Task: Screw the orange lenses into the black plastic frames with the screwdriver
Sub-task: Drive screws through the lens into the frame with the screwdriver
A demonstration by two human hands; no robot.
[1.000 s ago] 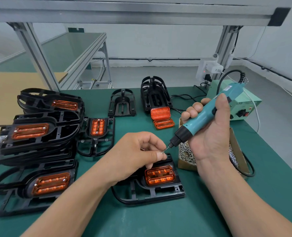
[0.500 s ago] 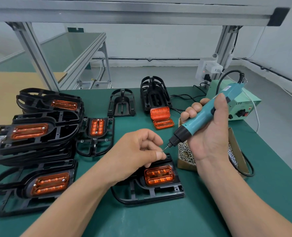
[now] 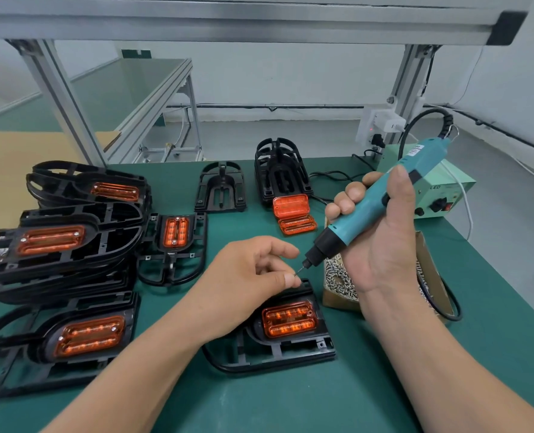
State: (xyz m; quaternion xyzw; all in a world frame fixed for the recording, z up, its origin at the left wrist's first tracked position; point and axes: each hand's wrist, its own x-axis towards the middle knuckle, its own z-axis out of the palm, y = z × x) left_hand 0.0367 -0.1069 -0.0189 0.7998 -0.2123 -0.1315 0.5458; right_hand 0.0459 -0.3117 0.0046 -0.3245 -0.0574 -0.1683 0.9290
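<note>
Screw-loading step above far edge of frame [image 3: 261, 354]: left hand [image 3: 250, 271] pinched thumb-to-finger on apparent screw [image 3: 296, 272] at bit of screwdriver [image 3: 381, 210], right hand [image 3: 382, 245] clamped round its barrel; next, likely, bit down square into a hole of the lens [image 3: 289, 319] seated in that frame.
</note>
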